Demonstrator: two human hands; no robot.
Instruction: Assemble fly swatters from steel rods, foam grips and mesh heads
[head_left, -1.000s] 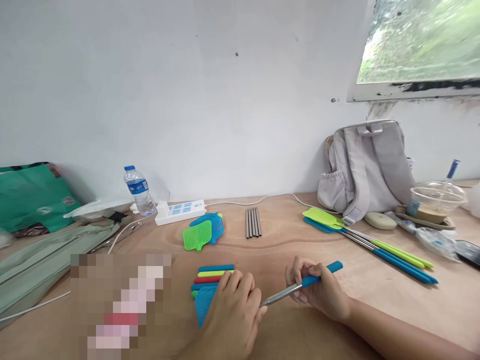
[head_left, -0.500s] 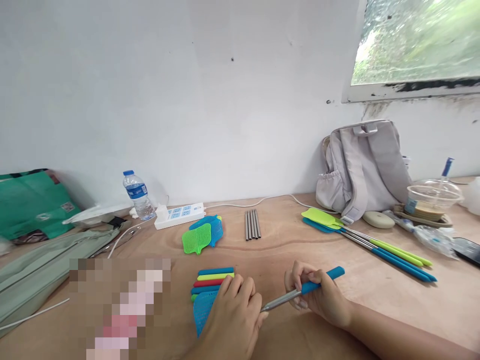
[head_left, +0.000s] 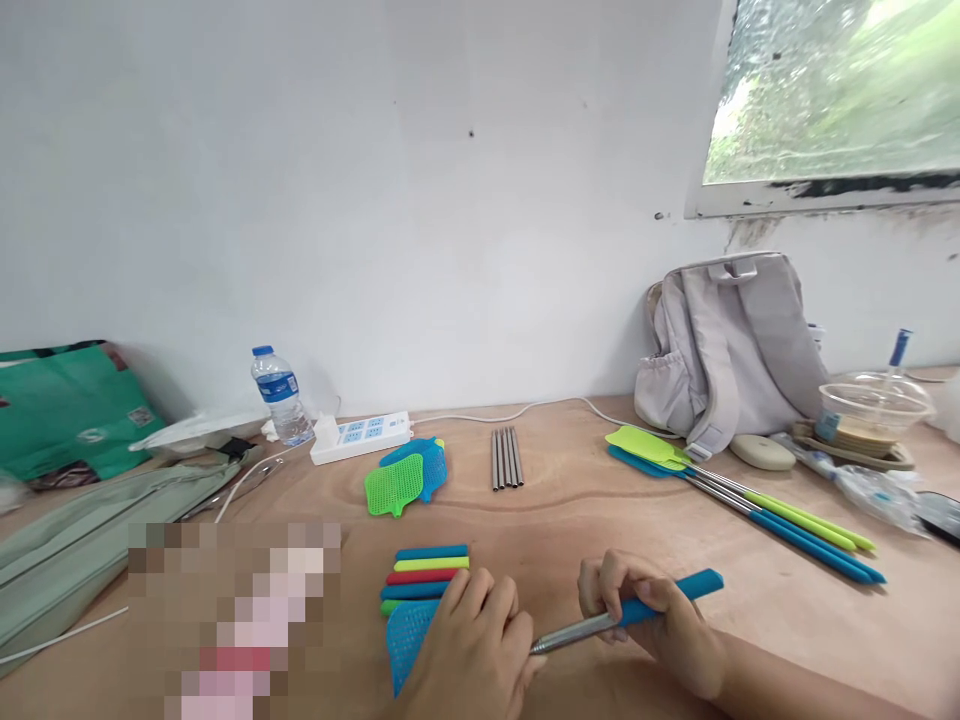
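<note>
On my feed the biggest thing is the white wall point(head_left: 375, 220), with the wooden table point(head_left: 555, 520) running up to it. A window point(head_left: 840, 110) fills the upper right corner, and the backpack point(head_left: 750, 350) leans below it. At far left sits a green bag point(head_left: 67, 410), a sage bag point(head_left: 90, 520) in front of it.

Next come the swatters point(head_left: 772, 507), lying slantwise on the right, two with lime handles and two with blue. Nearest me are the hands. I have the right hand point(head_left: 652, 620) curled closed round a pole point(head_left: 576, 632) by its blue grip, which sticks out past the palm. The left hand point(head_left: 480, 640) is palm-down, fingers bent closed about the pole's other end; a blue head point(head_left: 409, 640) pokes out beyond it, and I cannot tell whether the two are joined under there.

Smaller still: the bottle point(head_left: 281, 395) stands beside the power strip point(head_left: 360, 437); a cup point(head_left: 862, 415) is at far right. Loose heads point(head_left: 394, 485), green over blue, lie before the strip. Coloured handles point(head_left: 426, 577) are stacked just past the left hand. The thin metal rods point(head_left: 506, 458) lie side by side near the wall.
</note>
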